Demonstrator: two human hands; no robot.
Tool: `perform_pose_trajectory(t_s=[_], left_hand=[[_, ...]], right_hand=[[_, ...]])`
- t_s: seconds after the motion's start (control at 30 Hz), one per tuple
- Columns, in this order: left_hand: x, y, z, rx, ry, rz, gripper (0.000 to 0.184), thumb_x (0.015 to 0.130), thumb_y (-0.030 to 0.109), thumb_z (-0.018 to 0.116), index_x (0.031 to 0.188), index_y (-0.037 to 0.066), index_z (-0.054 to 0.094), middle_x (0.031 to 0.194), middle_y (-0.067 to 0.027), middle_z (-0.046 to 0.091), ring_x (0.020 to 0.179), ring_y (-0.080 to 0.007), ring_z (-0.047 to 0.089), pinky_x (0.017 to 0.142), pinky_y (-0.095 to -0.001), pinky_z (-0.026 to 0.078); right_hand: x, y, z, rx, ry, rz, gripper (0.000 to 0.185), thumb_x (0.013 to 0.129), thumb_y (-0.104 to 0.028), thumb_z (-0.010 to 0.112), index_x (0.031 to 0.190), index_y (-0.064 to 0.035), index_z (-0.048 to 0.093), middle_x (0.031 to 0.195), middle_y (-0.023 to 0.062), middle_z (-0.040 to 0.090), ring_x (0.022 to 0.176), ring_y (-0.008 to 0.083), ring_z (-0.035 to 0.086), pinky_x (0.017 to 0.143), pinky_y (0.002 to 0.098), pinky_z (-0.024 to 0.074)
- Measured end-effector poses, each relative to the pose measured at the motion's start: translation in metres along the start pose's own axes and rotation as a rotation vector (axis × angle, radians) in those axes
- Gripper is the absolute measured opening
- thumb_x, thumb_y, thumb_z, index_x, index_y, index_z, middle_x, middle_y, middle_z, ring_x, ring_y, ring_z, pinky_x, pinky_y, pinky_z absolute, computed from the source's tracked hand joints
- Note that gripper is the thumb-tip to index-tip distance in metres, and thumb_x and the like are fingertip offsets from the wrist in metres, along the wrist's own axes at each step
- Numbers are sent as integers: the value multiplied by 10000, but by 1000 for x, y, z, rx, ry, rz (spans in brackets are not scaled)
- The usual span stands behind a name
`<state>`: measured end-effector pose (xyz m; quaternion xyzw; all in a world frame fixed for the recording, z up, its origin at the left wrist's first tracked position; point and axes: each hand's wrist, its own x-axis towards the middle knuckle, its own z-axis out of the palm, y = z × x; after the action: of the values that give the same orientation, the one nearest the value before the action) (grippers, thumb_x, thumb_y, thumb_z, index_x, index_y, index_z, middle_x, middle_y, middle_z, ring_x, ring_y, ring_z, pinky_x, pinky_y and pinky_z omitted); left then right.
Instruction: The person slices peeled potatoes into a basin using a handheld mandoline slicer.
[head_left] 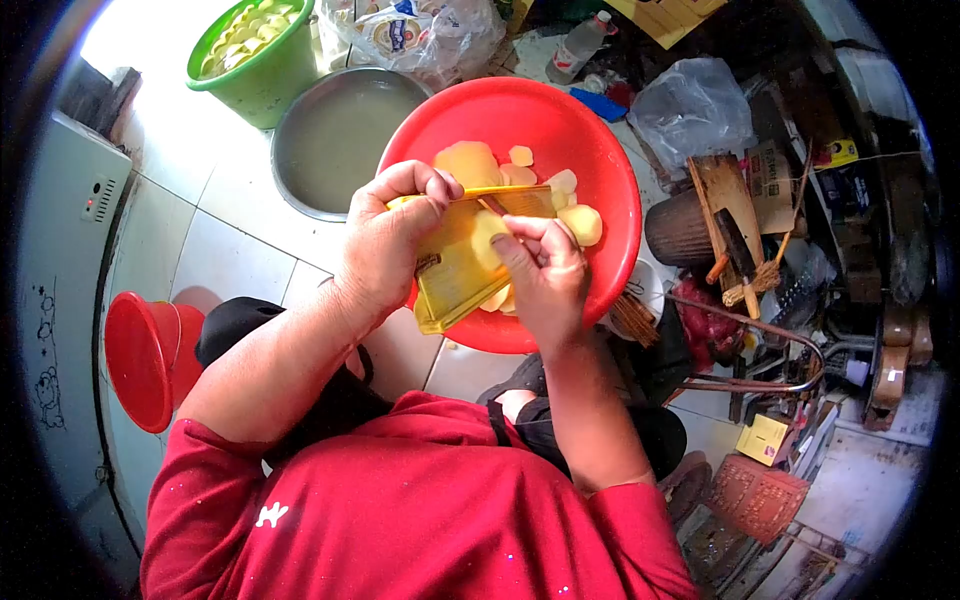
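Observation:
My left hand (385,235) is closed on the upper left end of a yellow slicer (455,285), which is tilted over a red basin (590,130). With its thumb and fingers bent together, my right hand (552,275) grips a pale round potato piece (488,232) against the slicer's face. The fingers partly hide this piece. Thin yellow potato slices (465,160) lie in the basin behind the slicer. A thicker potato piece (580,225) sits just beyond my right fingers.
A grey basin of cloudy water (340,135) stands left of the red one, near a green bucket (255,85) of pale pieces. A red bucket (140,360) is at lower left. Plastic bags (695,110), a bottle (580,48) and a wooden board (722,200) crowd the right and back.

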<state>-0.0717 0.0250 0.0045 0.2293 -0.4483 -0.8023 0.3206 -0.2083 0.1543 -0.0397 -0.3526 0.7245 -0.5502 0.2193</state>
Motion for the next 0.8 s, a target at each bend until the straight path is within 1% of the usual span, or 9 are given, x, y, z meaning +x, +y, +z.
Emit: perform_pose_trajectory(t_s=[0.13, 0.3, 0.37, 0.43, 0.5, 0.63, 0.67, 0.7, 0.8], left_hand=[[1, 2, 0, -27, 19, -15, 69, 732, 5, 486, 764, 29, 542, 919, -49, 588, 883, -135, 513, 862, -262, 410], [0, 0, -2, -12, 1, 8, 70, 733, 4, 487, 763, 29, 546, 922, -49, 591, 887, -132, 513, 864, -262, 409], [0, 1, 0, -19, 10, 6, 68, 732, 6, 489, 760, 29, 546, 921, -48, 590, 886, -131, 512, 866, -262, 407], [0, 0, 0, -8, 21, 0, 64, 728, 6, 491, 757, 27, 544, 916, -47, 589, 879, -132, 511, 860, -262, 410], [0, -1, 0, 2, 6, 11, 64, 727, 4, 490, 756, 26, 542, 916, -48, 589, 876, -134, 513, 859, -262, 411], [0, 2, 0, 1, 19, -12, 62, 730, 5, 492, 759, 25, 543, 919, -47, 591, 872, -135, 518, 855, -264, 418], [1, 2, 0, -32, 14, -2, 52, 744, 16, 497, 765, 26, 543, 921, -45, 591, 873, -130, 515, 852, -266, 423], [1, 1, 0, -31, 14, -2, 52, 744, 16, 497, 765, 26, 543, 921, -45, 591, 873, -130, 515, 852, -266, 423], [0, 2, 1, 11, 8, 11, 45, 756, 25, 501, 772, 26, 543, 922, -44, 592, 870, -126, 515, 849, -265, 426]], right_hand=[[31, 64, -17, 18, 221, 156, 182, 861, -132, 678, 964, 15, 651, 846, 69, 684, 750, 120, 621, 707, 263, 500], [10, 13, -3, -28, 35, 103, 184, 870, -123, 679, 999, 1, 638, 871, 44, 667, 778, 91, 611, 724, 219, 487], [-1, 1, 6, -6, -12, -111, 192, 860, -143, 692, 977, -4, 629, 845, 42, 666, 746, 87, 612, 698, 217, 489], [13, 25, -1, 71, 140, 148, 199, 804, -173, 740, 921, -34, 659, 804, 41, 653, 707, 115, 607, 676, 268, 500], [29, 51, -14, 2, 231, 154, 166, 847, -142, 697, 910, -2, 636, 790, 44, 668, 694, 105, 609, 665, 247, 498], [19, 29, -9, 91, 123, 105, 146, 836, -139, 707, 906, -25, 648, 809, 22, 662, 729, 94, 601, 676, 252, 495], [11, 17, -4, -29, 58, 75, 163, 863, -147, 684, 957, -19, 645, 815, 11, 645, 750, 86, 596, 704, 228, 481], [4, 12, 0, -76, -9, -134, 170, 865, -148, 683, 967, -18, 642, 809, 4, 636, 761, 84, 600, 701, 228, 482], [9, 33, -3, -180, 123, -116, 187, 867, -166, 682, 969, -12, 654, 809, 24, 658, 756, 96, 607, 695, 234, 484]])
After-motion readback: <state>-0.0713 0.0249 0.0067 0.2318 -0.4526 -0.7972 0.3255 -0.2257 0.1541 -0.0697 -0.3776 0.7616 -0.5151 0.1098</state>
